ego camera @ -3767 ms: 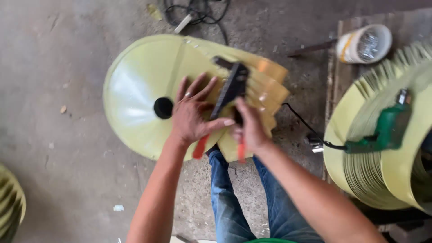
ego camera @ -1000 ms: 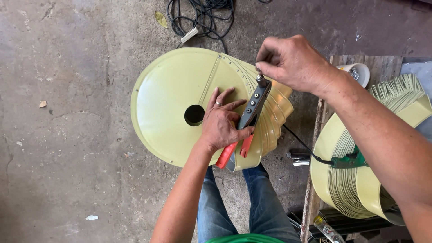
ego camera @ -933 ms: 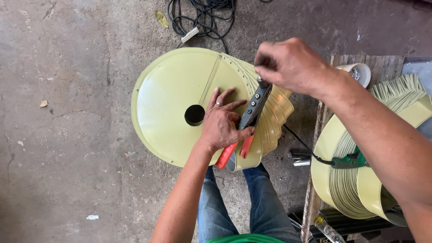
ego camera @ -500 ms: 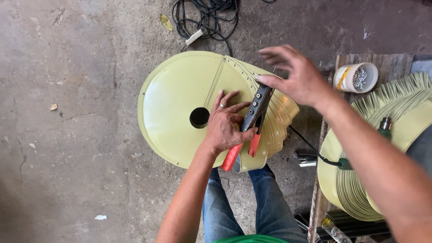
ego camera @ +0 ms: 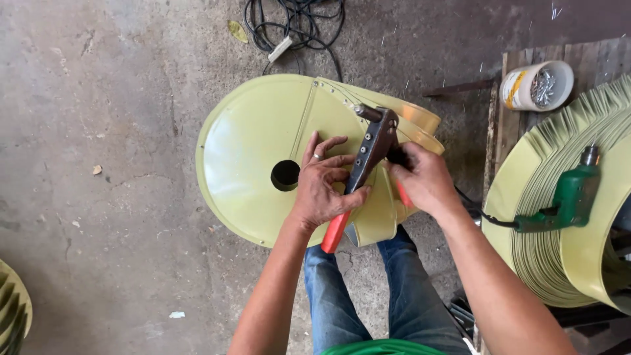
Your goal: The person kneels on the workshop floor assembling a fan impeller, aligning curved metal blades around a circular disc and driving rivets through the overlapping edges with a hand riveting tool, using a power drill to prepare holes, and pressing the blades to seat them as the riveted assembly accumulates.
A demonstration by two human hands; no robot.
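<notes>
Two hands are closed on a hand riveter (ego camera: 371, 148) above the pale green metal disc (ego camera: 253, 151): the left hand (ego camera: 323, 187) around its red handle, the right hand (ego camera: 424, 181) around the other, apparently to squeeze. Right of the disc, a white cup (ego camera: 522, 92) holds rivets (ego camera: 543, 84).

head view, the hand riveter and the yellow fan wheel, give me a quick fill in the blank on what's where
1. Both hands, the left hand and the right hand, grip a hand riveter whose handles are coloured ____.
2. The riveter is pressed on a pale yellow fan wheel that has a round ____ in its disc.
3. The power drill lying on the other wheel at the right is ____.
4. The white cup on the wooden pallet holds loose ____.

Missing words: red; hole; green; rivets
</notes>
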